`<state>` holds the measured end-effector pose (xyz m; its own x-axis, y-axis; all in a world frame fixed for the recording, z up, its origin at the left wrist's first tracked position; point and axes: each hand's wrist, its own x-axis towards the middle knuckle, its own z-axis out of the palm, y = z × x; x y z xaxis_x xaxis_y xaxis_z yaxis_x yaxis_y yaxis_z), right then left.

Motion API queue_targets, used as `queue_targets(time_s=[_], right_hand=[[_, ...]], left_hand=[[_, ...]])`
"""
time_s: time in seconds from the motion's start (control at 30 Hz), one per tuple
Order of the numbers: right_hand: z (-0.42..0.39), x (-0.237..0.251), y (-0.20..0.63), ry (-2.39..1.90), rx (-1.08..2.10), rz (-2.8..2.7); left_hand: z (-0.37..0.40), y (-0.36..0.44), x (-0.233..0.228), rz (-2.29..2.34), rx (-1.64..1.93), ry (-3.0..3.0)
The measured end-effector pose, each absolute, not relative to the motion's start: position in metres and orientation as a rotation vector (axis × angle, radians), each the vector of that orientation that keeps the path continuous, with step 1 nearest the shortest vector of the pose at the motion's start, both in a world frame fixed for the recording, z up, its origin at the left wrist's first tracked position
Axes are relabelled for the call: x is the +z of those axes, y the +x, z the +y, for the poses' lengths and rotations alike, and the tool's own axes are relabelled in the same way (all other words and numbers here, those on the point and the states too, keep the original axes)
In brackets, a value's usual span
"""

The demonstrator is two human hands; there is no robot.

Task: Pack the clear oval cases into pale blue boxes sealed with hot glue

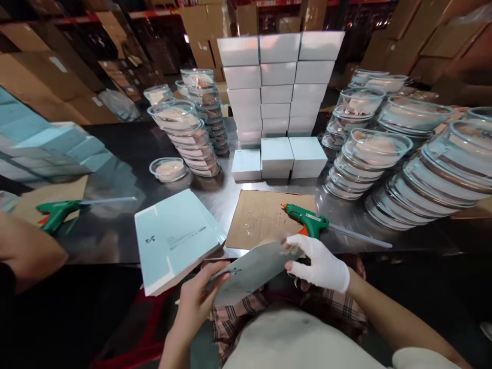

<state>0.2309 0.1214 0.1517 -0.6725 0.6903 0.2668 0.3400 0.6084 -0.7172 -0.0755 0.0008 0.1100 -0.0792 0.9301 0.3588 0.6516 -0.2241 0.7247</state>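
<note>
My left hand (198,297) holds the left end of a thin pale-blue printed card (251,274), thumb on its face and fingers on the far edge. A white glove with bare fingertips covers my right hand (317,264). Its thumb and forefinger are at the card's right end, with the card's edge between them; the fingertips are slightly blurred. Just beyond the card, a green glue gun (307,218) with an orange trigger lies on a brown cardboard sheet (255,210). Left of that sheet rests a stack of pale-blue printed cards (175,236).
White boxes (277,95) are piled at the table's back. Stacked round clear containers (188,133) stand left, with more stacks (369,159) on the right. One container (169,169) sits alone. A co-worker's arm (31,246) is at the left, near another green glue gun (57,212).
</note>
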Motion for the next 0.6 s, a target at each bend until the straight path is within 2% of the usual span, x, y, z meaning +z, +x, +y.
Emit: queue_targets(time_s=[0.07,0.1,0.17,0.23,0.3,0.5,0.6], right_hand=[[0.115,0.147,0.238,-1.006,1.265,-2.405],[0.113,0.146,0.239,-1.114,1.313,-2.46],[0.111,0.143,0.24,-1.233,1.121,-2.546],[0.108,0.14,0.241,-1.157,0.864,-2.553],[0.104,0.135,0.244,-1.024,0.915,-2.49],[0.1,0.088,0.257,-0.879,2.185,-1.905],[0.097,0.065,0.256,-0.848,2.36,-1.815]], left_hand=[[0.003,-0.076,0.114,1.601,1.091,1.972],[0.004,-0.076,0.115,1.533,1.024,2.024],[0.006,-0.075,0.116,1.415,0.899,2.094],[0.005,-0.075,0.113,1.367,0.839,2.098],[0.004,-0.077,0.108,1.37,0.822,2.061],[0.013,-0.071,0.076,1.38,0.746,1.993],[0.017,-0.05,0.058,1.415,0.646,2.163]])
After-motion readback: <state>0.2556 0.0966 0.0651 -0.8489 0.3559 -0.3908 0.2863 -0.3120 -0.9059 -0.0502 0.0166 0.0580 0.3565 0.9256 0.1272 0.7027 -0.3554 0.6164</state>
